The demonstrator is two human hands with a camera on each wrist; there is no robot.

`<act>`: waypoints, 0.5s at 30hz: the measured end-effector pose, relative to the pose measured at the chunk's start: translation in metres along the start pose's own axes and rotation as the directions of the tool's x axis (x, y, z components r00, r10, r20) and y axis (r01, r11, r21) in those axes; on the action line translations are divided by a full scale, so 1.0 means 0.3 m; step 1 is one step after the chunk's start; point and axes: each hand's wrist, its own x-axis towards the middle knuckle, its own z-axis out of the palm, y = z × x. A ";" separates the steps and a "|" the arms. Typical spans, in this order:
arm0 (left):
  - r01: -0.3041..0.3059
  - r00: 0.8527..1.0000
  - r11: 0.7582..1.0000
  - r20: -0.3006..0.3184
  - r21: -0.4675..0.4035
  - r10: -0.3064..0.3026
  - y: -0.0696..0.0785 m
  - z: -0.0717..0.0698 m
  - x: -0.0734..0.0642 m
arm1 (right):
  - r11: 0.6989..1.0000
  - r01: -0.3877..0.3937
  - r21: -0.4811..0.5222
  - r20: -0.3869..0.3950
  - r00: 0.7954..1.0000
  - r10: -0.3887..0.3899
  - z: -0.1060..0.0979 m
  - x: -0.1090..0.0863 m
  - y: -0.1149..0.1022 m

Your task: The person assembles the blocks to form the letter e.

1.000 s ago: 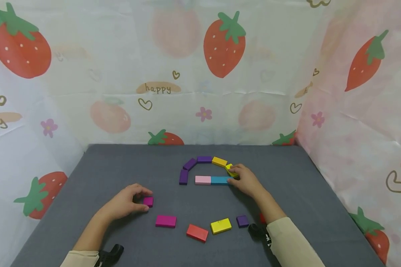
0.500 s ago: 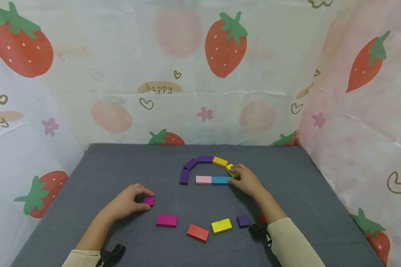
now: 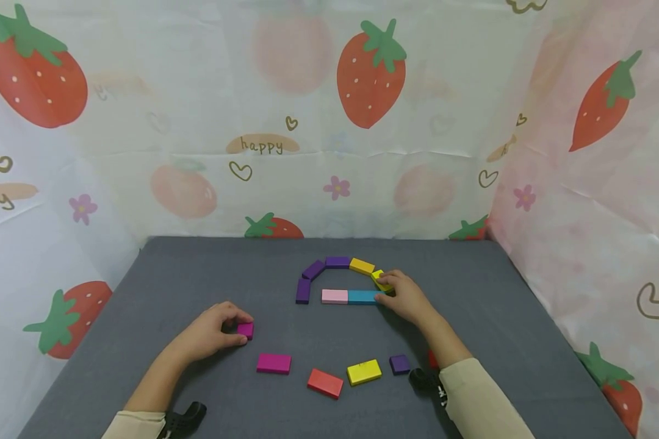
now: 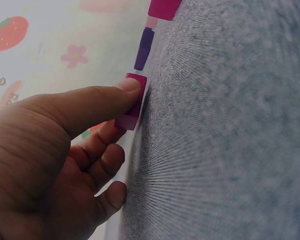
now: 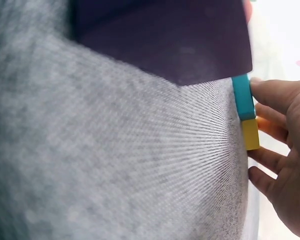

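Note:
My left hand [image 3: 211,332] pinches a small magenta block [image 3: 245,331] between thumb and fingers, low at the cloth on the left. Its thumb lies along the block's [image 4: 127,122] side in the left wrist view. Farther right, my right hand [image 3: 409,299] has its fingers curled round a yellow block [image 3: 378,275] at the right end of a block arch. The right thumb is against the end of a blue block [image 3: 361,297], which lies in line with a pink block [image 3: 334,296] under the arch. In the right wrist view the yellow block [image 5: 250,135] shows beside the fingers.
Purple blocks [image 3: 303,291] and another yellow block [image 3: 362,266] form the rest of the arch. Nearer lie a magenta block [image 3: 273,364], a red block [image 3: 325,383], a yellow block [image 3: 364,372] and a purple block [image 3: 399,364]. Another red block [image 3: 432,358] is partly hidden by the right arm.

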 end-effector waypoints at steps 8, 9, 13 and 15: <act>0.017 1.000 0.999 -0.023 -0.032 -0.018 0.017 -0.003 0.012 | 1.000 0.006 0.003 0.003 1.000 -0.006 -0.010 0.001 0.003; 0.014 1.000 0.999 -0.025 -0.034 -0.015 0.020 -0.004 0.013 | 1.000 0.005 0.005 0.004 1.000 -0.005 -0.012 0.001 0.001; 0.011 1.000 0.999 -0.019 -0.045 -0.012 0.030 -0.004 0.021 | 1.000 0.000 0.002 0.011 1.000 0.000 -0.010 0.000 -0.003; 0.004 1.000 0.999 -0.014 -0.045 -0.005 0.035 -0.005 0.027 | 1.000 -0.002 0.002 0.012 1.000 0.002 -0.006 0.000 -0.002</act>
